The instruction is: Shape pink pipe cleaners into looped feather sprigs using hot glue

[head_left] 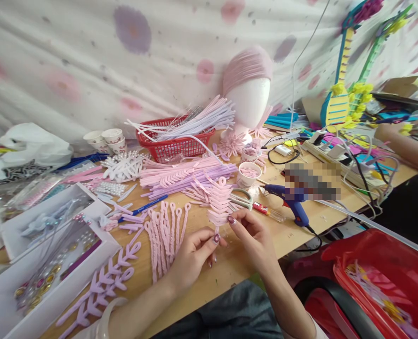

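A pink leaf-shaped piece of bent pipe cleaner [219, 200], with a small loop at its tip, stands upright in front of me. My left hand [198, 252] pinches its stem between thumb and finger. At the leaf's lower right edge, my right hand [251, 235] has thumb and finger closed on its lowest branch. Several pink twisted pipe cleaner stems with looped ends [164, 235] lie just left of my hands. Purple branched pipe cleaner sprigs [105, 282] lie beside my left forearm. Behind the leaf are scissors [242, 200], partly covered by it.
A blue glue gun [295, 205] with its cord lies on the right. Behind are a red basket [180, 149] of pipe cleaners, a paper cup [249, 175] and a white mannequin head [253, 101]. White boxes [103, 245] stand left. Another person's arm [403, 146] reaches in at far right.
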{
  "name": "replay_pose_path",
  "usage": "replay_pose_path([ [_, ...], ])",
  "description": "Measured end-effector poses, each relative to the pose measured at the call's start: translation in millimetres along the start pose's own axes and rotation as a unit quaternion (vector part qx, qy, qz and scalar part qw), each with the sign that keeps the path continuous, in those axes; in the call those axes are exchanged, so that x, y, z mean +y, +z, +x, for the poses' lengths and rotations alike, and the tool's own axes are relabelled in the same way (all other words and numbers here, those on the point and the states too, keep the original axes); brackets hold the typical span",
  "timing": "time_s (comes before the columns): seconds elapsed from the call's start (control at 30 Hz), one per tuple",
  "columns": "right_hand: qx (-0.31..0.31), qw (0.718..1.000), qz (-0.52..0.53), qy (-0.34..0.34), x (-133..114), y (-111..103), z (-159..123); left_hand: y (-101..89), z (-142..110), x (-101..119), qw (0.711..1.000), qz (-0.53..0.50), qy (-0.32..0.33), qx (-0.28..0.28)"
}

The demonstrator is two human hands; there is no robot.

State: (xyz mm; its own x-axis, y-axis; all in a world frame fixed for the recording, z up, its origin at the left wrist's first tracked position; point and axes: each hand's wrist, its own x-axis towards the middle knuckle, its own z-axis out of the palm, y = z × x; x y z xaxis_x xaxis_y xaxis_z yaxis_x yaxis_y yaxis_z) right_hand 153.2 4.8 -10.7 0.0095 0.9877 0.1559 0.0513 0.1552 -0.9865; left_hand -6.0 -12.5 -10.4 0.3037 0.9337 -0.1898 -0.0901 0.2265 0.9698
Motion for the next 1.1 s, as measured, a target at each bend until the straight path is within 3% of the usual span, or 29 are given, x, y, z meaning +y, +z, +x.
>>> replay_pose_path([
  [0.6,-0.003,1.000,-0.016,-0.027,-0.3,-3.2,2.1,0.4,-0.1,2.1,1.000,-0.002,0.001,-0.003],
  [1.1,-0.021,1.000,0.013,0.003,1.8,-3.6,-2.8,0.2,-0.2,1.7,1.000,-0.014,0.007,-0.006],
])
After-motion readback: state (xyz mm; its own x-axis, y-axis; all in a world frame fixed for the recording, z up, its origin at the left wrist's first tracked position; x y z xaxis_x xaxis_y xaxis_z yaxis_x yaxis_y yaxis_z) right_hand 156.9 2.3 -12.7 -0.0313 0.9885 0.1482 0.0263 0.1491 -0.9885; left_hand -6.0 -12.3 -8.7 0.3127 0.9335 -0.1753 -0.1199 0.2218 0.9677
